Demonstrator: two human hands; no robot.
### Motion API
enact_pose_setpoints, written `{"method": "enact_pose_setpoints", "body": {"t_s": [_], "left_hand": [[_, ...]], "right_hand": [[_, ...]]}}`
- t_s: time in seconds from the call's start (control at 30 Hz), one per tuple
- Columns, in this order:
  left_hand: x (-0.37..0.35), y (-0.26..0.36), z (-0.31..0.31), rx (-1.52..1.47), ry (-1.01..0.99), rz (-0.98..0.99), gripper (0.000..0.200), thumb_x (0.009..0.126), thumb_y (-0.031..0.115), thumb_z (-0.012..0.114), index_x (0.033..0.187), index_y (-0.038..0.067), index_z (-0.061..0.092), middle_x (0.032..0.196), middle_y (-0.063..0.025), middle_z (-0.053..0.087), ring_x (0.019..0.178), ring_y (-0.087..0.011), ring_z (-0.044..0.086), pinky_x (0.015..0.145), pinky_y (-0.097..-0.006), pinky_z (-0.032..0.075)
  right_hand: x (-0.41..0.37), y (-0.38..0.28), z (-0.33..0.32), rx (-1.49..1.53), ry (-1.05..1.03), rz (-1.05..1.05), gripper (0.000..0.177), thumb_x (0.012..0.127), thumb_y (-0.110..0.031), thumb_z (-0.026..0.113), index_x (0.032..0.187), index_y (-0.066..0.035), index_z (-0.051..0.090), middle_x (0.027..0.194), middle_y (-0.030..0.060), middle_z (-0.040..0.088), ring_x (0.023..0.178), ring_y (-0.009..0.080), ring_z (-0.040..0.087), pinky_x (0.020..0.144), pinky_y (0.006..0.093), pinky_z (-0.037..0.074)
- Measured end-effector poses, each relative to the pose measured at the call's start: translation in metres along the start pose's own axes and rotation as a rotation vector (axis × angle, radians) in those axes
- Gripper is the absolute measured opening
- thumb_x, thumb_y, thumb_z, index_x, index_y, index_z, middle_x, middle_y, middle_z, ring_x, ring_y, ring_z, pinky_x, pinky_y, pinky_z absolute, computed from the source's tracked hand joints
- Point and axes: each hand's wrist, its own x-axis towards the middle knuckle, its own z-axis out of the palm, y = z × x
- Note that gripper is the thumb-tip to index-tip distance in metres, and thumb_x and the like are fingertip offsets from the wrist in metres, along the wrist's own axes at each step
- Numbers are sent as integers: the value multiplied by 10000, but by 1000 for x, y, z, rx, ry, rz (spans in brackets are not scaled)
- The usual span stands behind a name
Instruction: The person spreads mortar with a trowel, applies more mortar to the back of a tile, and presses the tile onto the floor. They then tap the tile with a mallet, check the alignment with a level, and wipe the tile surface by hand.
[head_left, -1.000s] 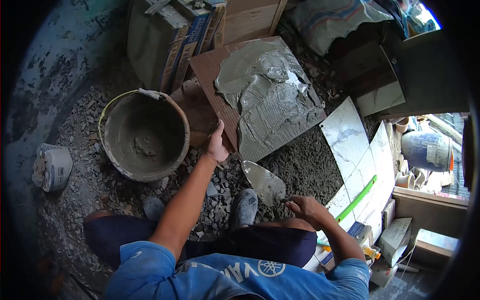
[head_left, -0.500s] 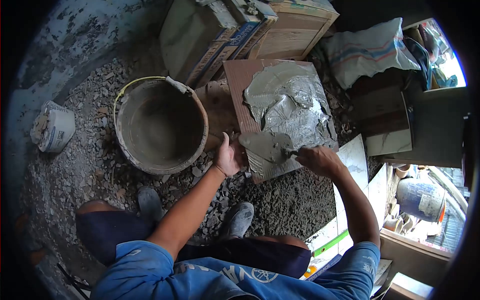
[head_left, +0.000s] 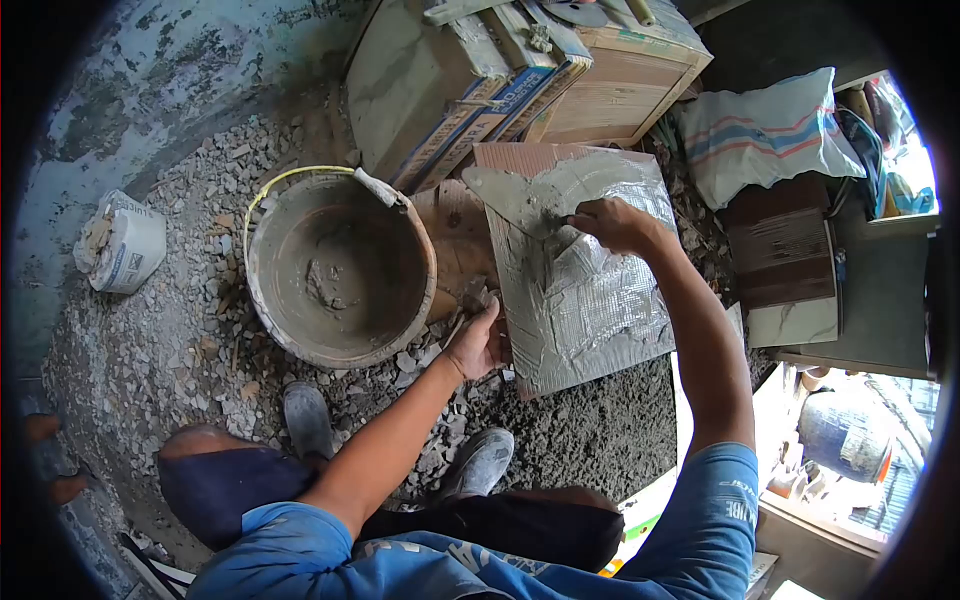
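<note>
My right hand (head_left: 612, 226) is closed round the handle of a trowel (head_left: 508, 200). Its grey-smeared blade lies across the upper left part of a square tile (head_left: 538, 372), on a coat of wet mortar (head_left: 610, 300). The mortar covers most of the tile's surface and shows ridges and smooth streaks. At the tile's left edge, my left hand (head_left: 478, 345) grips with thumb up and fingers partly hidden by the edge. Left of that hand stands a round bucket (head_left: 425, 290) with some grey mortar at its bottom.
Tile boxes (head_left: 420, 110) stand behind the bucket. A white woven sack (head_left: 765, 135) lies at the back right, near leaning tile pieces (head_left: 790, 322). Rubble (head_left: 200, 330) covers the floor at left, around a small white tub (head_left: 135, 245). Rough wet mortar (head_left: 600, 430) spreads below the tile.
The trowel has swept from the tile's lower left to its upper left, spreading the mortar toward the left side. My left hand stays by the left edge. The camera view has shifted slightly.
</note>
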Motion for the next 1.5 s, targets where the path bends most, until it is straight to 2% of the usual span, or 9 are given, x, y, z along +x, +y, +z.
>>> {"method": "enact_pose_setpoints", "body": {"t_s": [0.23,0.3,0.57,0.93,1.0,1.33,1.37,1.43,1.5], "left_hand": [[-1,6,1,63,9,-15,516,941,549,490,1226,124,551,1093,-47,660,969,-210,655,797,-393,554],[-3,-1,4,75,14,-28,514,947,541,485,1239,121,543,1092,-48,660,966,-215,655,806,-397,552],[-11,-68,19,-39,-96,-94,553,985,508,403,1346,92,445,1314,-98,549,1214,-259,530,1045,-467,419],[20,-161,-2,-154,-192,-265,521,996,450,429,1373,95,382,1350,-100,484,1290,-257,446,1085,-460,360],[53,-200,-37,-1022,-1273,-359,498,1003,446,413,1366,106,391,1334,-95,495,1282,-247,453,1071,-456,373],[-4,-150,21,-310,-354,-248,450,999,433,436,1311,109,449,1251,-72,544,1154,-173,525,980,-400,427],[0,-146,35,-233,-250,-228,445,999,431,439,1305,110,455,1242,-70,549,1140,-164,533,970,-393,433],[-7,-137,50,-74,-43,-195,435,998,428,444,1293,110,468,1223,-65,560,1112,-148,549,950,-381,445],[8,-146,34,-181,-183,-196,597,988,492,410,1420,93,307,1404,-129,434,1317,-291,419,1117,-481,321]], "right_hand": [[-16,9,-20,106,46,227,416,972,-396,473,1062,-15,616,803,167,643,710,282,641,653,410,504],[-58,0,-24,310,118,496,408,986,-380,468,1005,3,610,662,65,536,539,149,528,523,335,463],[-202,59,81,1273,283,847,414,987,-467,455,943,-61,520,683,52,509,490,158,520,431,325,488],[-168,-122,122,1286,32,584,438,1008,-401,400,999,19,524,738,127,571,609,207,606,503,355,532],[-152,-127,139,1087,51,515,439,1008,-403,402,986,22,511,738,151,588,620,209,620,527,365,533],[-155,-181,114,697,-71,410,446,1004,-418,408,1052,3,546,770,199,653,694,318,681,776,439,498],[-155,-164,126,597,105,358,442,1000,-406,426,1026,15,560,816,226,651,747,368,667,772,458,490],[-155,-155,82,731,-40,541,442,995,-401,435,1009,21,565,854,256,640,842,422,636,767,483,473],[-142,-113,88,424,7,362,454,991,-415,441,992,21,569,845,257,636,813,412,639,704,476,491]]}}
